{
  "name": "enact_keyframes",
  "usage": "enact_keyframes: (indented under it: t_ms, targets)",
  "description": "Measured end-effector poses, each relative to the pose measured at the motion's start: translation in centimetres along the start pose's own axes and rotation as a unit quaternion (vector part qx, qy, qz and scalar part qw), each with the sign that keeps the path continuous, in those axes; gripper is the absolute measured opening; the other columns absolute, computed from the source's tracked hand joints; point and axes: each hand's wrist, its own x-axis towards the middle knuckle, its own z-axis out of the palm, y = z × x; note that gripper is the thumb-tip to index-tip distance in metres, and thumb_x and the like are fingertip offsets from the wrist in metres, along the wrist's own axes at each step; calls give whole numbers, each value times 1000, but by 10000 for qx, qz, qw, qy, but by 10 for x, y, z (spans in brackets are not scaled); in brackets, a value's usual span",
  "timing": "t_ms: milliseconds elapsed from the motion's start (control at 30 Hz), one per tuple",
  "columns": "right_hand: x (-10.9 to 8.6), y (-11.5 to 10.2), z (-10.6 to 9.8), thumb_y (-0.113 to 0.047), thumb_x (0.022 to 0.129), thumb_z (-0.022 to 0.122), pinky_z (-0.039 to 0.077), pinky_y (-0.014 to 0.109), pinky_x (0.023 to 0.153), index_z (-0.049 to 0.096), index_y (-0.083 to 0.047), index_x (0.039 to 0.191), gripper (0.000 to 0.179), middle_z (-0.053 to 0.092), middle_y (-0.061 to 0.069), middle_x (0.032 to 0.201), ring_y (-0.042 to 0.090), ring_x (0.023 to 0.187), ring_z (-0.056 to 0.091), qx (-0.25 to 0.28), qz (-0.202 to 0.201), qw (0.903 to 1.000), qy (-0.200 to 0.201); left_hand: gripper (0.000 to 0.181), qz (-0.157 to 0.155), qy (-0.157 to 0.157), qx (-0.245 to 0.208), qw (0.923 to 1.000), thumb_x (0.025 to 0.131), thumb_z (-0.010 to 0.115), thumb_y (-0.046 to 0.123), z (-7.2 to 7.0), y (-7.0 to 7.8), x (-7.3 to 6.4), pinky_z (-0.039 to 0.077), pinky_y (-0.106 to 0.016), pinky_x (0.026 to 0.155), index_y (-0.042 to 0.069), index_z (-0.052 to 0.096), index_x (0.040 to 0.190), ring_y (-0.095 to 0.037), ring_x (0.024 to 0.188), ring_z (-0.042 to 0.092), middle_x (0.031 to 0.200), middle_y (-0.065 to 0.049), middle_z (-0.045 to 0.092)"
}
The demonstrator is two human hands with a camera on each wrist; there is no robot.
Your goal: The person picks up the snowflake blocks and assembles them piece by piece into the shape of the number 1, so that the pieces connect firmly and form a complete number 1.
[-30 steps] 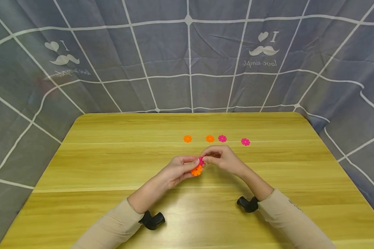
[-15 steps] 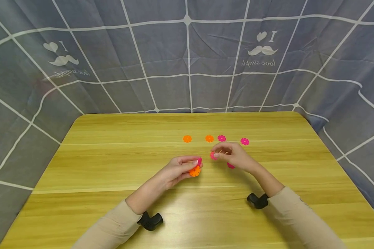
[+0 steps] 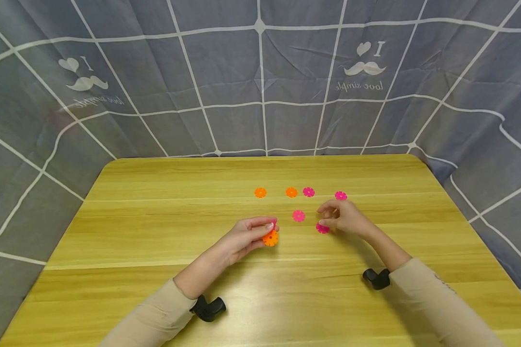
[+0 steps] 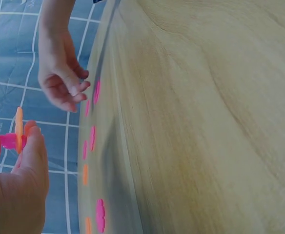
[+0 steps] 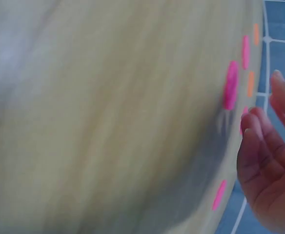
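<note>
In the head view my left hand (image 3: 248,237) pinches a joined pair of notched plastic discs between thumb and fingers. The orange disc (image 3: 270,238) of the pair faces up, and the pink disc (image 4: 8,141) shows edge-on in the left wrist view. To the right, my right hand (image 3: 345,218) hovers just above a magenta disc (image 3: 322,228), fingers loosely bent. Both wrist views show nothing between those fingers. A lighter pink disc (image 3: 298,216) lies flat on the table between the two hands.
Beyond the hands a row of discs lies on the wooden table (image 3: 178,193): an orange disc (image 3: 260,193), another orange disc (image 3: 291,192), a magenta disc (image 3: 308,192) and another magenta disc (image 3: 340,195). A grey curtain (image 3: 234,125) with white lines hangs behind.
My right hand has moved right from the left hand, laid the lighter pink disc on the table and let go of it. My left hand still holds the joined pair, nearly unmoved.
</note>
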Motion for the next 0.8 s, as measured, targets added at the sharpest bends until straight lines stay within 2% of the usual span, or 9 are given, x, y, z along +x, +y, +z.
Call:
enact_keyframes:
  t_ms: [100, 333, 500, 800]
  targets:
    - [-1, 5, 1, -5, 77, 75, 40, 22, 53, 64, 5, 97, 26, 52, 4, 72, 17, 65, 46, -54, 236, 9996, -171, 43, 14, -9, -12, 10000, 96, 49, 5, 0, 0, 0, 53, -24, 79, -11, 38, 135, -11, 96, 62, 132, -28, 46]
    - [0, 10, 6, -12, 75, 78, 35, 26, 59, 62, 1, 93, 27, 44, 1, 69, 16, 66, 41, -365, 501, 9975, -329, 42, 2, 49, -61, 10000, 96, 49, 3, 1, -1, 1, 53, -24, 78, -12, 39, 133, -8, 88, 62, 132, -30, 44]
    - [1, 6, 8, -12, 73, 80, 35, 27, 59, 59, -1, 85, 26, 43, 2, 69, 17, 65, 40, -399, 676, 9961, -404, 41, 29, 36, -22, 10000, 95, 50, 3, 0, -3, 0, 53, -24, 79, -13, 40, 132, -9, 90, 62, 132, -31, 44]
    - [3, 1, 9, -10, 74, 79, 38, 27, 57, 55, -1, 82, 27, 47, 2, 65, 16, 61, 43, -153, 920, 9947, -432, 41, 43, -24, 48, 10000, 95, 50, 3, 0, -4, 1, 52, -26, 83, -13, 40, 132, -11, 94, 61, 132, -30, 43]
